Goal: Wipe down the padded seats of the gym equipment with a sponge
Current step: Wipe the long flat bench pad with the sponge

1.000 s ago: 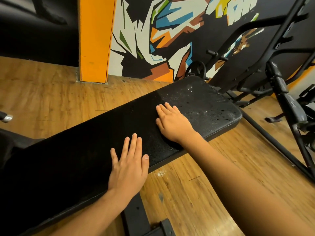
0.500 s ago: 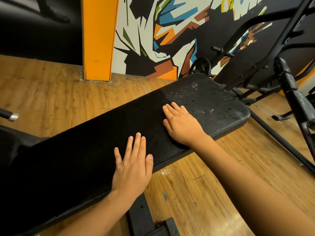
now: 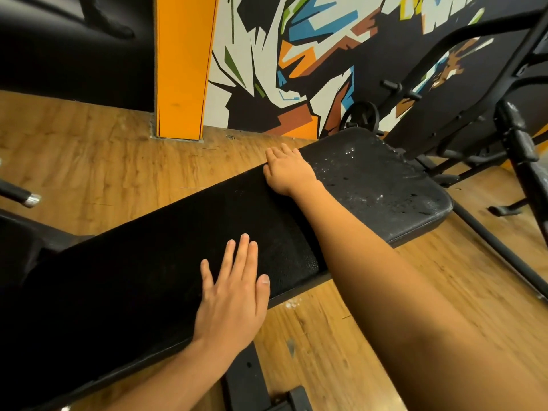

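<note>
The fingers (image 3: 278, 152) of the right hand (image 3: 289, 173) lie close together, flat at the far edge of the padded seat (image 3: 166, 262). The left hand (image 3: 234, 304) presses flat by the near edge, fingers straight and slightly spread. No sponge shows; whether 1 sits under the right palm I cannot tell. This looks like mid-wipe, and the white specks (image 3: 348, 157) probably need the next pass. The seat's long axis runs lower left to upper right, and its rounded end points toward the black metal frame (image 3: 517, 140).

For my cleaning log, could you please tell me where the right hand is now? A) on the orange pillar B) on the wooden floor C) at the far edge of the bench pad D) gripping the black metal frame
C: the right hand lies on the bench pad, fingers at its far edge.
</note>
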### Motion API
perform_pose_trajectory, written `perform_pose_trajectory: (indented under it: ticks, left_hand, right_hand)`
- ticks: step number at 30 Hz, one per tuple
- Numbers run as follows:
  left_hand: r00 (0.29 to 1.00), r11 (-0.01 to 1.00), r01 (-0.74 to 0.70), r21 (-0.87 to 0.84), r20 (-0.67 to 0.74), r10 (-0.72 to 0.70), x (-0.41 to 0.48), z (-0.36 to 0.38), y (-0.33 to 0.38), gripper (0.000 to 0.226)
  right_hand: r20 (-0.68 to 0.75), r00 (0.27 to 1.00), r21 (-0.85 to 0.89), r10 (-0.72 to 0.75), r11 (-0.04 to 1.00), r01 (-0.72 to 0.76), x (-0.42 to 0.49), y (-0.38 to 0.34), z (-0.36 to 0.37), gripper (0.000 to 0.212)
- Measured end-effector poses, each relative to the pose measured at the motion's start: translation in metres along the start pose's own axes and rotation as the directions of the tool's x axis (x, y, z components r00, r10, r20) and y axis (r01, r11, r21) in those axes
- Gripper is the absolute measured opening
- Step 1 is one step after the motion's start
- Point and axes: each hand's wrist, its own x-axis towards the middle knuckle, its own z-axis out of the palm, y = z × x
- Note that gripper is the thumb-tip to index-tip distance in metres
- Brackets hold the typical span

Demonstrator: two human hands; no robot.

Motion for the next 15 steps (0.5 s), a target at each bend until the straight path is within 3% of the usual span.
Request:
perform_pose_trajectory:
  ticks: [8,15]
  left_hand:
    - [1.000,1.000,-0.007,0.014,0.004,0.007,-0.001,-0.001,0.002,0.072]
    - [1.000,0.999,0.008,0.031,-0.007,-0.007,0.000,-0.001,0.002,0.075]
  right_hand:
    - [0.006,1.000,0.028,-0.027,0.999,0.026,-0.026,0.003,-0.004,0.056]
    - [-0.008,0.998,0.020,-0.061,0.998,0.061,-0.172,0.008,-0.006,0.060]
